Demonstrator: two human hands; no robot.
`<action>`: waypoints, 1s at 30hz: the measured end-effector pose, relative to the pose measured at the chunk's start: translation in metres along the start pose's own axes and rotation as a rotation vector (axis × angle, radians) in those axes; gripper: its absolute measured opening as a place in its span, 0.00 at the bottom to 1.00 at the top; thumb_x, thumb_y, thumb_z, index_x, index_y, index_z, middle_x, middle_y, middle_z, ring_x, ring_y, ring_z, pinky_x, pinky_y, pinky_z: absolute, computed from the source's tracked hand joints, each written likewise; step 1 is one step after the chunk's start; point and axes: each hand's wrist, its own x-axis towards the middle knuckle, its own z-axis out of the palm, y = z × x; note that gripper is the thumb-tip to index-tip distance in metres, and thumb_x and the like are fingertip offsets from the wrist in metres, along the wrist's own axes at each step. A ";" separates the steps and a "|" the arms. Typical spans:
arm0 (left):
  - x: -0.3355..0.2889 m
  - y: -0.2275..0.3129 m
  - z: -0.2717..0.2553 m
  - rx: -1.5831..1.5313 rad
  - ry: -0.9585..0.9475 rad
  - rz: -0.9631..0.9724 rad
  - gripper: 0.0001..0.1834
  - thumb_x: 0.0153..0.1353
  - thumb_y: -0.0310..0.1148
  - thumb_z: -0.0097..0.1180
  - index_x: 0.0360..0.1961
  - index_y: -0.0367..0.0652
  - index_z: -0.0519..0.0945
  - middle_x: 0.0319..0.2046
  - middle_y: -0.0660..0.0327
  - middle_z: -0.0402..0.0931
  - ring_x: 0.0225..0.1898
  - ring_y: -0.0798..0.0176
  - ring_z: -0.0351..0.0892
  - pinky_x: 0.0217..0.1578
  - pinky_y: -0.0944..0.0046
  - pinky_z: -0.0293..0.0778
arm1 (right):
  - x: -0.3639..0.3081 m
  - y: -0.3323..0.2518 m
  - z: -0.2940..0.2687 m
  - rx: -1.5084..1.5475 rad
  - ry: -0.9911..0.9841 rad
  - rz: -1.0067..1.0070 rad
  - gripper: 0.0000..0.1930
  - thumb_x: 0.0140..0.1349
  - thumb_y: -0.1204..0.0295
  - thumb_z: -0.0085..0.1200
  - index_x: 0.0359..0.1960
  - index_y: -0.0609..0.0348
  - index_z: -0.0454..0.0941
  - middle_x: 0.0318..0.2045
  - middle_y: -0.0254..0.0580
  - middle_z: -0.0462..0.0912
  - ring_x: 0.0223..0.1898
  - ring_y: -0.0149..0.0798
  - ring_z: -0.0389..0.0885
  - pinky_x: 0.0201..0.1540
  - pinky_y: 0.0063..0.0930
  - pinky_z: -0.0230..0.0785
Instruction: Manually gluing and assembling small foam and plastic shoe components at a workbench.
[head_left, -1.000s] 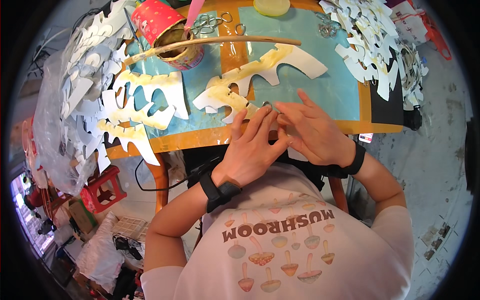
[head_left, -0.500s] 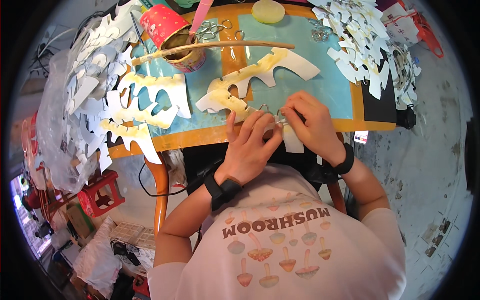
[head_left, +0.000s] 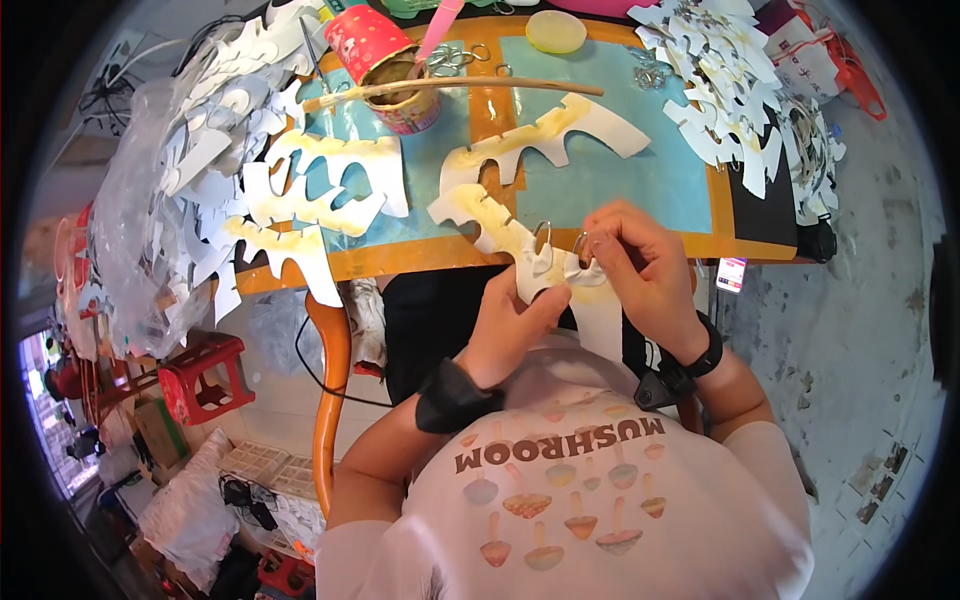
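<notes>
A white cut-out piece (head_left: 496, 225) with scalloped edges and a yellowish glue smear is held over the table's near edge. My left hand (head_left: 508, 328) grips its lower edge, thumb on top and fingers underneath. One metal ring (head_left: 543, 236) stands upright in it, the white tab folded over the ring's base. A second metal ring (head_left: 579, 243) sits at the fingertips of my right hand (head_left: 645, 275). These are closed in a pinch on the piece beside that ring; exactly what lies between them is partly hidden. Another glue-smeared cut-out (head_left: 540, 135) lies just beyond.
Several smeared cut-outs (head_left: 345, 180) lie at the left, beside a heap of white pieces (head_left: 215, 150). A stick (head_left: 500, 85) rests across a glue tin (head_left: 408, 110). Loose rings (head_left: 455, 60) and a yellowish round lump (head_left: 556, 32) lie behind. Another heap (head_left: 715, 75) fills the far right.
My left hand has moved down and curled round the piece's lower edge, uncovering the rings and tabs. My right hand has shifted slightly right and down. The whole view has shifted a little.
</notes>
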 end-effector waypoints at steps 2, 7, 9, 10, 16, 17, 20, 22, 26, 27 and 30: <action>0.002 0.001 0.007 0.027 0.039 0.116 0.08 0.68 0.30 0.63 0.40 0.36 0.80 0.26 0.71 0.76 0.28 0.79 0.70 0.29 0.73 0.67 | -0.004 -0.006 0.001 -0.016 -0.016 -0.004 0.08 0.73 0.75 0.53 0.34 0.66 0.77 0.35 0.34 0.78 0.28 0.21 0.67 0.29 0.18 0.59; -0.006 0.003 0.018 0.133 0.079 0.362 0.07 0.68 0.27 0.62 0.34 0.35 0.80 0.28 0.70 0.76 0.30 0.78 0.68 0.30 0.73 0.66 | -0.010 -0.013 -0.003 0.067 -0.077 0.005 0.11 0.74 0.72 0.52 0.34 0.66 0.76 0.36 0.35 0.78 0.33 0.20 0.70 0.35 0.16 0.63; -0.008 0.003 0.017 0.129 0.041 0.402 0.05 0.68 0.26 0.61 0.35 0.35 0.80 0.30 0.69 0.77 0.31 0.78 0.69 0.32 0.72 0.67 | -0.010 -0.005 -0.002 0.210 -0.115 0.046 0.12 0.75 0.70 0.51 0.34 0.65 0.76 0.36 0.35 0.78 0.36 0.20 0.71 0.40 0.16 0.65; -0.008 0.002 0.016 0.121 0.019 0.419 0.05 0.68 0.25 0.61 0.37 0.35 0.79 0.31 0.69 0.77 0.32 0.77 0.70 0.33 0.72 0.68 | -0.012 0.000 0.001 0.405 -0.131 0.151 0.13 0.76 0.69 0.50 0.33 0.65 0.76 0.37 0.35 0.78 0.37 0.20 0.72 0.41 0.17 0.65; -0.010 -0.006 0.003 0.157 -0.027 0.390 0.10 0.65 0.27 0.66 0.42 0.36 0.78 0.34 0.68 0.76 0.34 0.76 0.71 0.37 0.72 0.70 | -0.018 0.015 0.010 0.637 -0.121 0.301 0.14 0.77 0.68 0.48 0.33 0.64 0.76 0.38 0.33 0.77 0.39 0.23 0.73 0.45 0.21 0.67; -0.010 -0.009 0.000 0.167 -0.047 0.432 0.11 0.64 0.28 0.67 0.41 0.36 0.77 0.34 0.68 0.76 0.34 0.76 0.71 0.37 0.72 0.70 | -0.017 0.017 0.008 0.589 -0.096 0.276 0.14 0.77 0.69 0.47 0.33 0.64 0.76 0.37 0.34 0.77 0.38 0.24 0.73 0.45 0.21 0.67; -0.008 -0.014 -0.006 0.144 0.026 0.424 0.14 0.62 0.33 0.71 0.36 0.35 0.79 0.28 0.68 0.77 0.29 0.76 0.70 0.33 0.73 0.69 | -0.016 0.018 0.005 0.478 -0.071 0.246 0.15 0.76 0.69 0.47 0.30 0.63 0.74 0.38 0.37 0.76 0.37 0.27 0.71 0.44 0.21 0.64; -0.010 -0.020 -0.019 0.249 0.116 0.314 0.12 0.64 0.33 0.69 0.34 0.34 0.81 0.26 0.68 0.77 0.27 0.76 0.70 0.31 0.72 0.69 | -0.016 0.019 0.003 0.433 -0.090 0.239 0.15 0.76 0.67 0.46 0.31 0.63 0.75 0.39 0.39 0.76 0.37 0.29 0.71 0.44 0.21 0.63; -0.017 0.002 0.006 0.267 0.146 0.351 0.09 0.69 0.27 0.61 0.34 0.31 0.84 0.25 0.67 0.79 0.27 0.77 0.71 0.29 0.73 0.67 | -0.015 0.026 -0.007 0.674 -0.062 0.340 0.19 0.75 0.60 0.44 0.39 0.64 0.79 0.42 0.40 0.78 0.39 0.31 0.75 0.44 0.21 0.67; -0.017 0.002 0.005 0.271 0.134 0.371 0.08 0.69 0.27 0.61 0.35 0.31 0.84 0.26 0.67 0.80 0.28 0.77 0.72 0.29 0.73 0.68 | -0.013 0.028 -0.009 0.807 -0.027 0.393 0.20 0.75 0.58 0.44 0.41 0.64 0.80 0.42 0.41 0.79 0.39 0.31 0.76 0.44 0.22 0.68; -0.018 0.004 0.002 0.285 0.109 0.424 0.08 0.69 0.26 0.61 0.36 0.29 0.84 0.27 0.65 0.81 0.28 0.76 0.74 0.30 0.73 0.69 | -0.002 0.011 -0.017 0.430 -0.091 0.190 0.27 0.75 0.50 0.39 0.45 0.64 0.80 0.44 0.41 0.80 0.42 0.33 0.79 0.42 0.25 0.72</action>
